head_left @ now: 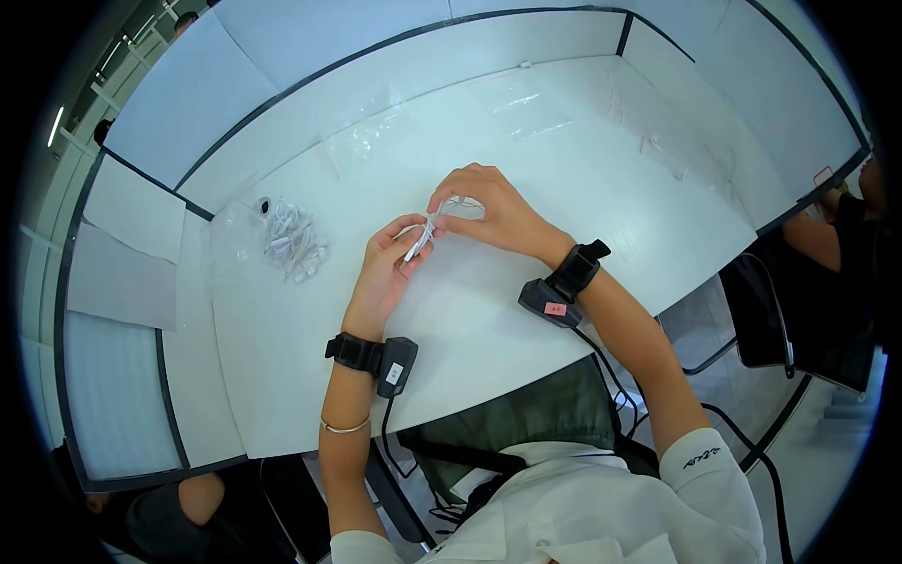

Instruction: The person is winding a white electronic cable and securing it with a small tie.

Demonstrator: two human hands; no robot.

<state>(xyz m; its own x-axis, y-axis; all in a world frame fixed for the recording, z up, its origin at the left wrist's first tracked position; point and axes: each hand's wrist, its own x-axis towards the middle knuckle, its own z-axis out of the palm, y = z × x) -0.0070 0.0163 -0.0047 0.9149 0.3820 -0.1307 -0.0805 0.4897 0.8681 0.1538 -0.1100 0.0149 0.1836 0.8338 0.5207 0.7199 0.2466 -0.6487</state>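
Pinching white cable (419, 243), left hand (383, 258) and right hand (500, 211) well inside table edge (498, 390), far partition (526, 39) well apart.

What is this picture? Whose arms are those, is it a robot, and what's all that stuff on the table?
It's not a robot! These are a person's bare hands, seen by a camera worn on that person's head, looking forward and down. The left hand and right hand pinch a bundled white cord between their fingers. Each wrist has a black box on a strap. On the white table, a pile of white cords lies at the left, and clear plastic, maybe bags, lies farther back.
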